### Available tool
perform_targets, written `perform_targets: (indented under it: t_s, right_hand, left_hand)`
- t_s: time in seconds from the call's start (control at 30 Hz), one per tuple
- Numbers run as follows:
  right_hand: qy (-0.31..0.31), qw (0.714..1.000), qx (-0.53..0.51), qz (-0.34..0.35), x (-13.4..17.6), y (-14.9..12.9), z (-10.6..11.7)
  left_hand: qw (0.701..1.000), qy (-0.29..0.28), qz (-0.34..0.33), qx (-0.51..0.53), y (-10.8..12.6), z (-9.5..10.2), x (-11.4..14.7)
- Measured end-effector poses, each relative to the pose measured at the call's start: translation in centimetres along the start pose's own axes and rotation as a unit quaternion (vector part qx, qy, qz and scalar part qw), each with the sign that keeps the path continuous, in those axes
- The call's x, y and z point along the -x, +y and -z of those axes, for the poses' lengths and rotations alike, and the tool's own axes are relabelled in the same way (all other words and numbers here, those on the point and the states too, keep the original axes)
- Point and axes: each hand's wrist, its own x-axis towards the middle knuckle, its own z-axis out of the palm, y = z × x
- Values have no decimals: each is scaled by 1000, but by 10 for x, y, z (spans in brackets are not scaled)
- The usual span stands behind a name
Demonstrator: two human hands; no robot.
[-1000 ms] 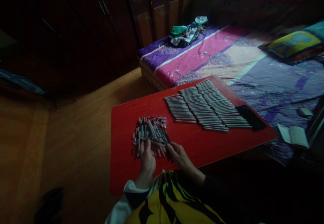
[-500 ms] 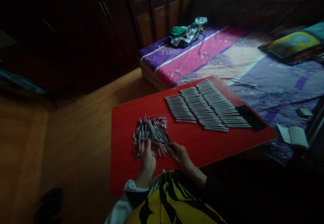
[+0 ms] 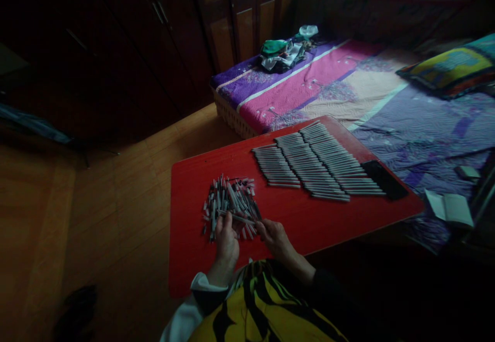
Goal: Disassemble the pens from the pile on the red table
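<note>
Over the near edge of a loose heap of pen parts (image 3: 232,195), I hold a slim grey pen (image 3: 243,219) level between both hands. My left hand (image 3: 226,239) is closed on its left part, thumb on top. The fingers of my right hand (image 3: 274,233) pinch its right end. Barrels, dark thin pieces and short pale caps lie mixed in the heap. To the right, three slanting rows of similar pens (image 3: 313,164) lie side by side on the red table (image 3: 189,264).
A black flat object (image 3: 384,179) lies at the table's right end. Beyond the table stands a bed (image 3: 301,89) with a pile of cloth (image 3: 282,55), a pillow (image 3: 452,68) and an open notebook (image 3: 448,208). Dark wooden cabinets (image 3: 178,37) line the back.
Both hands stay over the heap with the pen between them. My right hand's fingers have shifted slightly at the pen's end. The heap and rows look the same.
</note>
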Motion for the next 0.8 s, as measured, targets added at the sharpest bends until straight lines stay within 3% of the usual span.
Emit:
perform_targets:
  t_s: [0.2,0.37,0.57,0.8]
  right_hand:
    - [19,1000,-6,12,0,4,-2]
    - [-10,1000,11,5,0,6,-3]
    - [26,1000,10,12,0,7,-4]
    - [8,1000,19,3,-1,8,-4]
  left_hand:
    - [1000,-1,5,0,-1,3,-3]
    - [1000,-8,13,-8,-2,5,-4]
    - [1000,-6,8,-18,-3,5,-5]
    - [1000,-8,6,-10,-3,5,-5]
